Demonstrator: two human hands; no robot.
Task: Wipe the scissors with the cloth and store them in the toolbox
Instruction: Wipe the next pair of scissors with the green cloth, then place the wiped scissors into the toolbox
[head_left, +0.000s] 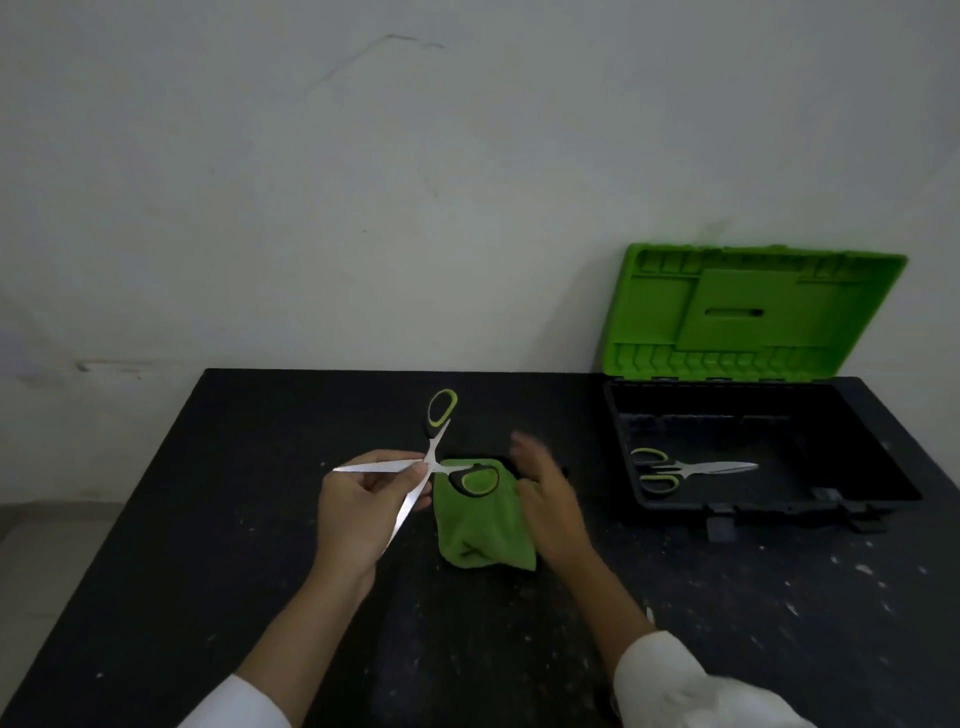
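Left hand (358, 504) pinches the splayed scissors (439, 439) by their bare blades near the pivot, one handle over the cloth (483, 530) — right hand (550, 499) blurred beside it, grip unreadable — so a slip or closing blade could nick fingers before the open toolbox (769, 505) is reached.

Head camera looks down onto near table (249, 519).

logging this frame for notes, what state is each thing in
scissors in hand: blades spread open, pinched near the pivot by left hand
cloth: bunched on the table, one scissor handle over it
right hand: fingers extended, blurred, at the cloth's edge
toolbox: lid up
scissors in toolbox: closed, lying flat
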